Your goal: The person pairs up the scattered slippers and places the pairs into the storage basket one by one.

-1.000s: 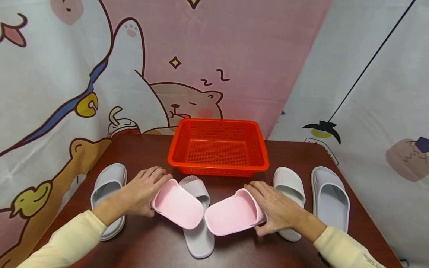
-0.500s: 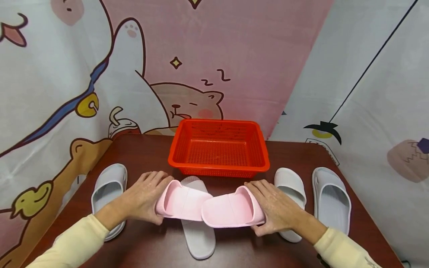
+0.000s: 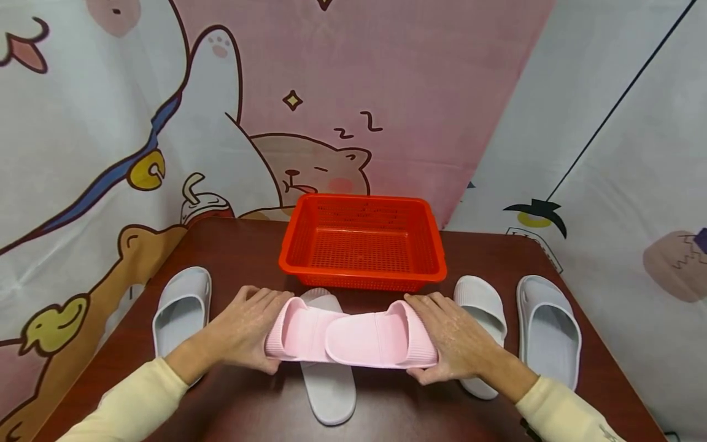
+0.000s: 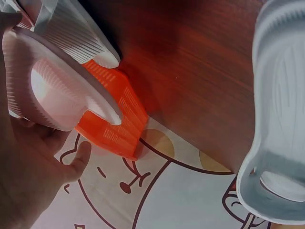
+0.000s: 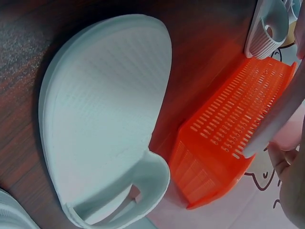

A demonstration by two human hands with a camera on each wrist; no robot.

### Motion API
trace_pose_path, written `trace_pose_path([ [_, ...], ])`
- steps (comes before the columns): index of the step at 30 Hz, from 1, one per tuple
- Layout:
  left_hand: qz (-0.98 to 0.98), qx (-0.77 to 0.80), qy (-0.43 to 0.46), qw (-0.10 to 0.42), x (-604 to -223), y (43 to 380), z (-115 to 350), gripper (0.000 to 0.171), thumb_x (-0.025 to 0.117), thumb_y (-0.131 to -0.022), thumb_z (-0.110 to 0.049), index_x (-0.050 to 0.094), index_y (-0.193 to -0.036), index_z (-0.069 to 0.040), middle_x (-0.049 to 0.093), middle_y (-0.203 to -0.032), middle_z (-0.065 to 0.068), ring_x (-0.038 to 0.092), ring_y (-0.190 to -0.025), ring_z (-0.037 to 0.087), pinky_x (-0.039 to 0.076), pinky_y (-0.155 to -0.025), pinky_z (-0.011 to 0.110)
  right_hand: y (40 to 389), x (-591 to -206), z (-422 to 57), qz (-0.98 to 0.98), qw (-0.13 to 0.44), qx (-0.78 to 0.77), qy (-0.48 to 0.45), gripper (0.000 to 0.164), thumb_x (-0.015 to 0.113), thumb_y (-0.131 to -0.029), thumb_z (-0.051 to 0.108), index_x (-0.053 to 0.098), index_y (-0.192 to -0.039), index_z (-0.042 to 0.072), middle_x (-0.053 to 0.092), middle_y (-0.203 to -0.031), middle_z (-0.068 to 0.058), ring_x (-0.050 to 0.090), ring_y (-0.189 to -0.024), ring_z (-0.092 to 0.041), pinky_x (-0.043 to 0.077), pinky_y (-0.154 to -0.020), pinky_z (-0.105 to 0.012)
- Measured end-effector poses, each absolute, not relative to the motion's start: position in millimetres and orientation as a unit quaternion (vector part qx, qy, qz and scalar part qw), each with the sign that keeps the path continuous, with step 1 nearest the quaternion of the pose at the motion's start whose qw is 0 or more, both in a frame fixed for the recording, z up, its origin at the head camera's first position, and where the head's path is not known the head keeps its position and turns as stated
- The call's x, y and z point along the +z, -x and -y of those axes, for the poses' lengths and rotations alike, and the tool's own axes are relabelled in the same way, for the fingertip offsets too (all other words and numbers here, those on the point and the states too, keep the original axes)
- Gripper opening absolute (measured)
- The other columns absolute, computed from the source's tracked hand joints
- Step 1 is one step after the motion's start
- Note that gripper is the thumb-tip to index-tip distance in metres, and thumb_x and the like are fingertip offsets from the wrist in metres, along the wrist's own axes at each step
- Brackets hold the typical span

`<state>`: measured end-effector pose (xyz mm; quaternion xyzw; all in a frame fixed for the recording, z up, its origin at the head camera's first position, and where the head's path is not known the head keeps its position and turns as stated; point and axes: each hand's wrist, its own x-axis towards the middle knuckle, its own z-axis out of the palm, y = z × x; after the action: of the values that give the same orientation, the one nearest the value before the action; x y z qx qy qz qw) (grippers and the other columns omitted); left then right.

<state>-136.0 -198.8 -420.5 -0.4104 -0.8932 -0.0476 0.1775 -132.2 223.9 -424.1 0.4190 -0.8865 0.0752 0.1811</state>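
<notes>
Head view shows the left pink slipper and right pink slipper level and in line, on the near side of the red basket. 1.0 s ago they sloped down toward each other with their sole ends just beside each other; now those ends overlap, the right pink slipper's lying over the left's. The basket and the 4 pale slippers have stayed put.

Left hand has its grip drawn in round the left pink slipper's strap end, spread only as wide as the slipper; right hand holds the right pink slipper's strap end likewise, thumb on the near side.

Slippers count 6: 2 pink, 2 white and 2 grey. Nearest the basket's front, the middle white slipper lies partly hidden under the pink pair. To the basket's near right are the right white slipper and, farther out, the right grey slipper; to its near left is the left grey slipper. The 1 basket shows its perforated floor and stands at the back of the worktop.
</notes>
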Motion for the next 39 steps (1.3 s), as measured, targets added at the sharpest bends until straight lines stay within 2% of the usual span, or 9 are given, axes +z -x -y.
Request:
trace_pose_path([
  [8,0.890,-0.050,0.407,0.201,-422.0,135.0,194.3,0.100,0.078,-0.058,-0.066,0.054,-0.134,-0.005,0.066,-0.114,0.006,0.061,-0.100,0.020,0.038,-0.094,0.053,134.2,-424.6,-222.0,0.870,0.210,0.089,-0.437,0.103,0.072,-0.067,0.072,0.052,-0.145,0.007,0.058,-0.128,-0.007,0.054,-0.109,-0.022,0.049,-0.091,-0.044],
  [14,0.886,-0.059,0.405,0.217,-420.9,134.4,188.2,0.095,0.078,-0.057,-0.067,0.059,-0.129,-0.008,0.066,-0.114,0.002,0.061,-0.098,0.019,0.036,-0.096,0.056,133.0,-423.4,-219.3,0.876,0.207,0.082,-0.429,0.099,0.070,-0.070,0.071,0.052,-0.146,0.011,0.057,-0.129,-0.005,0.053,-0.109,-0.022,0.049,-0.089,-0.043],
  [24,0.886,-0.060,0.402,0.223,-423.7,131.3,175.6,0.098,0.077,-0.057,-0.069,0.061,-0.132,-0.007,0.069,-0.115,0.002,0.063,-0.099,0.020,0.035,-0.096,0.058,132.7,-419.2,-212.6,0.870,0.226,0.080,-0.431,0.099,0.070,-0.069,0.072,0.054,-0.144,0.011,0.058,-0.126,-0.006,0.053,-0.106,-0.024,0.048,-0.086,-0.045],
  [39,0.885,-0.056,0.404,0.226,-425.7,126.8,159.2,0.098,0.075,-0.057,-0.073,0.064,-0.127,-0.006,0.070,-0.115,0.006,0.064,-0.095,0.023,0.035,-0.096,0.059,131.3,-418.9,-202.6,0.871,0.224,0.087,-0.429,0.095,0.069,-0.070,0.072,0.056,-0.143,0.012,0.058,-0.123,-0.006,0.053,-0.104,-0.024,0.048,-0.086,-0.043],
])
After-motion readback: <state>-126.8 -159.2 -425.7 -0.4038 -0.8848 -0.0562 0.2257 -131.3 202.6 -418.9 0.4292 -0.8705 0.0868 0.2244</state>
